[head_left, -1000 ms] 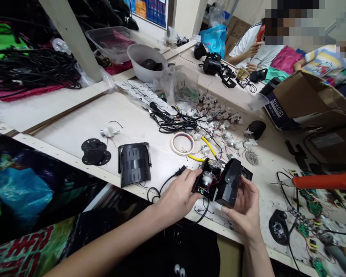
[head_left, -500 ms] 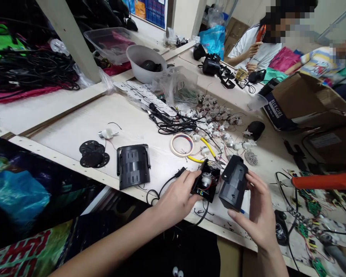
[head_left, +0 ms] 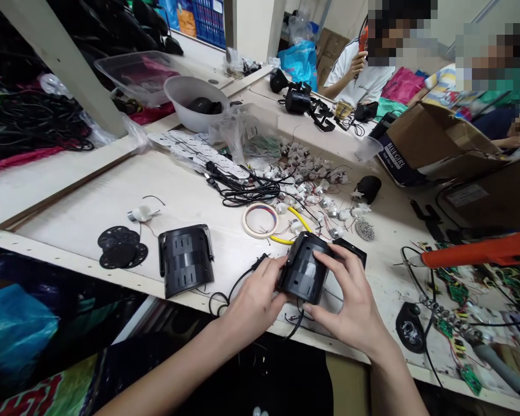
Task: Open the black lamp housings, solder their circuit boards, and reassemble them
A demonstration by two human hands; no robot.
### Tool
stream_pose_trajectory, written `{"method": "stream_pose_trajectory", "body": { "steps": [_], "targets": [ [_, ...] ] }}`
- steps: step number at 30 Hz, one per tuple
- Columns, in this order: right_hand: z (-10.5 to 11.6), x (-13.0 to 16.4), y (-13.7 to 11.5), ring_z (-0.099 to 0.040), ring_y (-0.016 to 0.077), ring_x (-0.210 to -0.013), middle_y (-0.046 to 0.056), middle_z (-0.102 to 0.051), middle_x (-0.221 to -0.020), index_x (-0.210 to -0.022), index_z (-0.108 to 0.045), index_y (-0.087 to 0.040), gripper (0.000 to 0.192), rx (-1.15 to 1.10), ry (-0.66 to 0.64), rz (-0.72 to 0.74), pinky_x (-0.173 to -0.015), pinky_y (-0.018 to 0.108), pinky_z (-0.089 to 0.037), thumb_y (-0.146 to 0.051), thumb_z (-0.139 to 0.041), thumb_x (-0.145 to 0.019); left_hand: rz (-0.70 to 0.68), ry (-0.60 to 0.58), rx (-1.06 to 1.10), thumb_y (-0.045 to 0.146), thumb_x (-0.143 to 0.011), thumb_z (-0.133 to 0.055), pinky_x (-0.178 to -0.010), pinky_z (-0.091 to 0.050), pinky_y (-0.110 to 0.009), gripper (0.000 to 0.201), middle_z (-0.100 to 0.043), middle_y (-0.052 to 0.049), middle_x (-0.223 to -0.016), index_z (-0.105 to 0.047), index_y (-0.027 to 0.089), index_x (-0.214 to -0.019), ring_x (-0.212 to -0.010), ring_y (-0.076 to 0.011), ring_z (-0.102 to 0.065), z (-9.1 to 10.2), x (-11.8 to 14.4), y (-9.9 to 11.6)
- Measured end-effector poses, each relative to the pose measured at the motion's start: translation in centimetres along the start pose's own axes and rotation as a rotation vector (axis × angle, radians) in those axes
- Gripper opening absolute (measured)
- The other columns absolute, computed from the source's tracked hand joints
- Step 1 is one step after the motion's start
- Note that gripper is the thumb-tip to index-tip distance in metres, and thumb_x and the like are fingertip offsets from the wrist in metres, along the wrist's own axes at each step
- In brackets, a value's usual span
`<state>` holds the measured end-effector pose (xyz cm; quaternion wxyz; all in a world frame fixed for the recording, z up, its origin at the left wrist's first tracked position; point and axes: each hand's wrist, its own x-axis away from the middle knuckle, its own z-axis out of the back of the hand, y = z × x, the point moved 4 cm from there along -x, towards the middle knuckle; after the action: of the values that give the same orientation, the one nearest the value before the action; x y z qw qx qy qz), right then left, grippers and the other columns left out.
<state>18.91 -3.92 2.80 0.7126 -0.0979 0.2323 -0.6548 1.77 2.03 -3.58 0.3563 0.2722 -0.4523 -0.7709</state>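
Note:
Between my hands a black plastic housing stands near the table's front edge, its curved shell covering the motor inside. My left hand grips its left side with thumb and fingers. On the right side, my right hand holds the shell, fingers on top and thumb at the lower edge. A black cord hangs from below the housing. Just behind my right fingers lies a flat black part, partly hidden. A second black housing rests to the left, beside black perforated discs and a small motor.
A tape roll and yellow-handled pliers lie behind the housing, before a heap of small motors. At right are an orange soldering iron and circuit boards. Two people sit across the table beyond a cardboard box.
My right hand has moved left, bringing the black shell over the exposed motor part in my left hand. The two pieces now sit together, and the motor is covered. The view has shifted slightly.

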Motion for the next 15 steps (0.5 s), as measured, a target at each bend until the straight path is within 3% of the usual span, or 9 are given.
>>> {"method": "stream_pose_trajectory", "body": {
  "steps": [6,15],
  "targets": [
    [-0.04,-0.55,-0.18,-0.04,0.0377,-0.133,0.012,-0.038,-0.143,-0.14,-0.045,-0.031,0.076,0.003,-0.018,-0.001,-0.107,0.06,-0.042,-0.03,-0.075,-0.07,-0.009,0.017,0.057,0.011,-0.081,-0.058,-0.079,-0.06,-0.037,0.06,-0.06,-0.009,-0.116,-0.04,0.023,-0.138,-0.084,-0.0179,-0.066,-0.14,-0.01,-0.45],
    [-0.26,-0.52,-0.24,-0.037,0.0352,-0.135,0.012,-0.035,-0.145,-0.141,-0.044,-0.03,0.077,-0.003,-0.039,-0.017,-0.11,0.057,-0.04,-0.026,-0.074,-0.069,-0.032,0.026,0.051,0.015,-0.084,-0.061,-0.078,-0.059,-0.035,0.062,-0.06,-0.007,-0.117,-0.037,0.025,-0.141,-0.081,-0.0158,-0.065,-0.25,0.04,-0.84]
  ]
}}
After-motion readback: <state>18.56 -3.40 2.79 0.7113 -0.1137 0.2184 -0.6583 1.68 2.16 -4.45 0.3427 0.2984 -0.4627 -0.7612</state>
